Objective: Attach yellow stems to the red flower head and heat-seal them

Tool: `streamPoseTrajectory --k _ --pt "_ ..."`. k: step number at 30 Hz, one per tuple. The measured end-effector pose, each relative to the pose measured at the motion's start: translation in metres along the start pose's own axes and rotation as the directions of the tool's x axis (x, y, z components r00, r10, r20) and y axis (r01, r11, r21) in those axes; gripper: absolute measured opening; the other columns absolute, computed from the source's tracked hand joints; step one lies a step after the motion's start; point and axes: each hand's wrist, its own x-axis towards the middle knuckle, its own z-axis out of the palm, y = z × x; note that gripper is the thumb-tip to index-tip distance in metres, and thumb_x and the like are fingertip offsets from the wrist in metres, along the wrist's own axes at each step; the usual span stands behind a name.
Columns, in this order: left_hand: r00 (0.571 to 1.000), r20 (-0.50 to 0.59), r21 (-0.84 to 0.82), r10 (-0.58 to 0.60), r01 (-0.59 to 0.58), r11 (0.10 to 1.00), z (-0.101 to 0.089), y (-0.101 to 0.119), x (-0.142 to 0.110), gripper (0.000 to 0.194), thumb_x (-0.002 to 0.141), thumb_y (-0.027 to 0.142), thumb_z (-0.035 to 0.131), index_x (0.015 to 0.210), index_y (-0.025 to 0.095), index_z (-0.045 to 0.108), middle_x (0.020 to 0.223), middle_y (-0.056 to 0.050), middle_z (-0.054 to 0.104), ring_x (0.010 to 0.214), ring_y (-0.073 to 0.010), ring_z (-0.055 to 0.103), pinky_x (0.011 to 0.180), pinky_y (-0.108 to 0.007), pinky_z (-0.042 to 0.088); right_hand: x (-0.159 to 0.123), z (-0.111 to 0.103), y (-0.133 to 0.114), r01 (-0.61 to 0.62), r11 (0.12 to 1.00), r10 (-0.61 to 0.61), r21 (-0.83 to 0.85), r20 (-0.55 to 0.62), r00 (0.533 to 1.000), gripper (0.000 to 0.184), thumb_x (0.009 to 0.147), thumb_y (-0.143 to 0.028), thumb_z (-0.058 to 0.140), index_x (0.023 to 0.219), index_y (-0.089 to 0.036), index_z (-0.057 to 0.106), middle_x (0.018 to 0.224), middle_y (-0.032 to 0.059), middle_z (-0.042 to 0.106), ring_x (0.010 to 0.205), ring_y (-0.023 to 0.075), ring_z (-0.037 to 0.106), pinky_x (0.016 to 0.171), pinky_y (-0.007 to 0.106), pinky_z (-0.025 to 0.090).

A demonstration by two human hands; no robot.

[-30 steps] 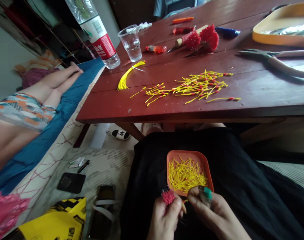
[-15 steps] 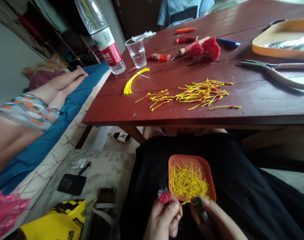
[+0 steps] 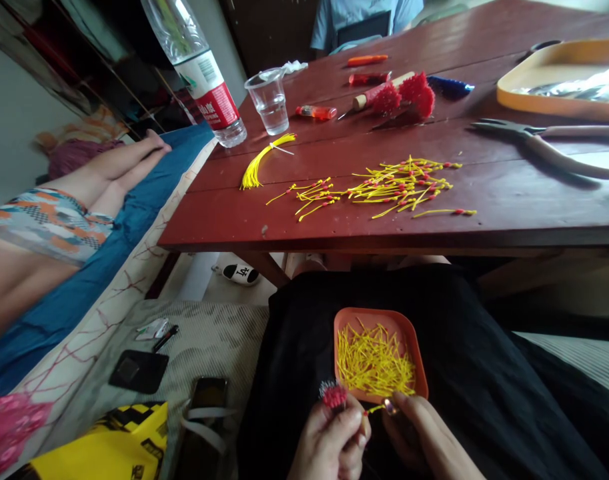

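Above my lap, my left hand [image 3: 337, 437] is closed around a bundle of red tips with thin silvery ends [image 3: 333, 395]. A short yellow cord [image 3: 375, 410] also sticks out of its fingertips, pointing right. My right hand [image 3: 421, 427] is closed on what looks like a lighter [image 3: 390, 405]; its shiny metal end touches or nearly touches the cord's tip, and its body is mostly hidden by the fingers. Just beyond both hands, an orange tray [image 3: 418, 333] full of short yellow cords [image 3: 374, 357] rests on the black cloth over my lap.
On the red-brown table [image 3: 294, 237] lie yellow cords with red beads [image 3: 404, 187], a tied yellow bundle [image 3: 257, 163], pliers [image 3: 539, 137], a red lighter [image 3: 317, 113], a cup [image 3: 269, 107] and a bottle [image 3: 209, 93]. One person lies at left; another sits across.
The lighter in my right hand has turned, so its metal end now shows at the cord's tip instead of its dark body. My left hand keeps its hold; the view has shifted slightly.
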Motion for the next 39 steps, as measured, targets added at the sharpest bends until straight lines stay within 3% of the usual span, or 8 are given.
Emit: streamPoseTrajectory --k 6,12,18,26,29,34,39 --pt "0.999 0.036 0.007 -0.007 0.007 1.0 -0.0019 -0.0018 0.0019 0.04 0.062 0.05 0.07 0.059 0.017 0.049 0.042 0.011 0.032 0.032 0.0007 0.013 0.033 -0.018 0.007 -0.0021 0.0055 0.0004 0.025 0.997 -0.02 0.07 -0.065 0.998 0.035 0.064 -0.053 0.066 0.055 -0.02 0.058 0.056 -0.003 0.051 0.055 0.0131 0.047 0.05 0.021 0.043" --pt "0.999 0.038 0.013 -0.017 0.016 1.0 0.0014 0.0017 0.0007 0.041 0.06 0.051 0.071 0.058 0.016 0.048 0.042 0.011 0.032 0.031 0.0012 0.013 0.033 -0.018 0.006 -0.0013 0.0052 0.0018 0.023 0.995 -0.018 0.092 -0.054 0.998 0.036 0.06 -0.056 0.067 0.06 -0.02 0.062 0.071 0.0015 0.06 0.074 0.0194 0.056 0.068 0.024 0.049" --pt "0.999 0.031 0.001 -0.026 0.026 1.0 0.0004 -0.0001 0.001 0.041 0.06 0.05 0.071 0.059 0.016 0.048 0.042 0.011 0.034 0.03 0.0018 0.013 0.033 -0.017 0.006 -0.0022 0.0038 -0.0009 0.034 0.998 -0.033 0.051 -0.021 0.999 0.036 0.06 -0.054 0.069 0.058 -0.02 0.057 0.063 0.0 0.056 0.059 0.0163 0.052 0.051 0.023 0.046" --pt "1.0 0.017 -0.008 -0.019 0.019 1.0 0.0023 0.0007 0.0005 0.041 0.059 0.049 0.073 0.058 0.016 0.048 0.044 0.01 0.037 0.03 0.0023 0.015 0.033 -0.017 0.006 -0.0014 0.004 -0.0022 0.055 0.998 -0.055 0.007 -0.037 0.998 0.034 0.058 -0.055 0.07 0.059 -0.022 0.06 0.063 0.0001 0.056 0.06 0.0174 0.051 0.05 0.024 0.045" --pt "1.0 0.02 0.002 -0.013 0.013 1.0 0.0014 0.0001 0.0007 0.04 0.06 0.049 0.072 0.059 0.016 0.049 0.043 0.011 0.034 0.03 0.0018 0.014 0.033 -0.017 0.006 -0.0013 0.0056 -0.0019 0.044 0.999 -0.044 0.012 -0.047 0.998 0.036 0.062 -0.055 0.067 0.053 -0.022 0.056 0.053 -0.0018 0.051 0.05 0.0146 0.046 0.044 0.023 0.041" --pt "1.0 0.021 -0.005 -0.008 0.009 1.0 0.0005 -0.0005 0.0014 0.041 0.06 0.049 0.072 0.059 0.016 0.049 0.043 0.01 0.035 0.03 0.002 0.014 0.033 -0.017 0.006 -0.003 0.0071 -0.0028 0.101 0.994 -0.098 0.042 -0.068 0.993 0.037 0.056 -0.057 0.07 0.056 -0.021 0.061 0.063 0.0 0.056 0.061 0.0165 0.052 0.055 0.023 0.047" --pt "1.0 0.018 0.0 -0.016 0.016 1.0 0.0017 0.0008 0.0011 0.041 0.06 0.049 0.072 0.058 0.016 0.048 0.042 0.011 0.035 0.03 0.0022 0.013 0.033 -0.017 0.006 -0.0014 0.0062 -0.0029 0.06 0.998 -0.06 -0.018 -0.047 0.997 0.037 0.059 -0.056 0.068 0.053 -0.021 0.057 0.055 -0.0019 0.05 0.052 0.0151 0.046 0.047 0.025 0.043"
